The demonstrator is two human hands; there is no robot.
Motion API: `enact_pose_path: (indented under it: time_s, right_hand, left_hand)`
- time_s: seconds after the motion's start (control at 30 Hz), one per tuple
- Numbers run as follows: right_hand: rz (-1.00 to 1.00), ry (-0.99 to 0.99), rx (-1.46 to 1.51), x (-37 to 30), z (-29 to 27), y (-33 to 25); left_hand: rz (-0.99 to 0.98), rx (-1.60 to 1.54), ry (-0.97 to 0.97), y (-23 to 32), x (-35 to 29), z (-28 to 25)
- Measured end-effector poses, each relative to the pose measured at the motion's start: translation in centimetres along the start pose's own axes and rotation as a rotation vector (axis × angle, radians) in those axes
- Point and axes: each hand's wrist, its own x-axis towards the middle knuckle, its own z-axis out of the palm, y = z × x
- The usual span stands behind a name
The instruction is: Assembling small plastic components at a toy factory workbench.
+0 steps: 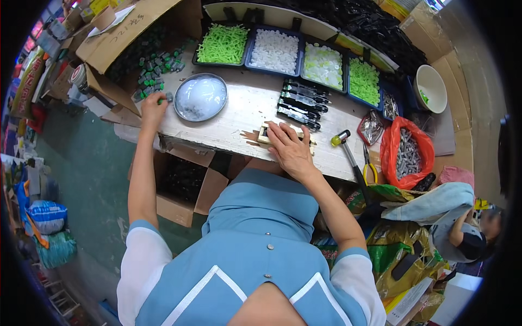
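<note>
Small green-capped part (161,100) is pinched in my left hand (153,108) at the desk (244,108) edge, ten o'clock; I judge a slip would drop it floorward. Right hand (289,149) lies open, flat on the wooden block (267,133); pressing unevenly could shift it.

Bare counter (247,108) lies open between the round metal dish (200,96) and the row of black parts (302,104). Trays of green and white pieces (274,50) block the far edge. A hammer (348,155) and red bag (406,153) crowd the right end; small grey-green pieces (155,73) clutter the left.
</note>
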Motion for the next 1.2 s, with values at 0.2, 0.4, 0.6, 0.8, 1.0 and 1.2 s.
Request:
enact_pose_path:
  time_s: [0.2, 0.4, 0.6, 0.8, 1.0, 1.2]
  right_hand:
    - [-0.019, 0.063, 0.052, 0.0, 0.4, 0.1]
    - [0.005, 0.178, 0.171, 0.1, 0.2, 0.5]
    - [0.17, 0.515, 0.665, -0.1, 0.5, 1.5]
    - [0.15, 0.555, 0.64, 0.1, 0.5, 1.3]
    - [0.136, 0.554, 0.612, 0.1, 0.4, 1.4]
    - [0.151, 0.549, 0.619, 0.3, 0.4, 1.3]
  left_hand:
    - [-0.397, -0.779, 0.253, 3.4, -1.2, -1.6]
    - [-0.542, -1.291, -0.127, 11.8, -2.8, -0.6]
    - [-0.437, -1.045, -0.597, 20.6, -5.1, 5.1]
    - [-0.178, -0.547, -0.546, 23.3, -6.4, 9.5]
    - [-0.346, -0.587, -0.633, 21.9, -5.4, 9.6]
    - [-0.706, -1.032, -0.772, 20.4, -5.7, 10.5]
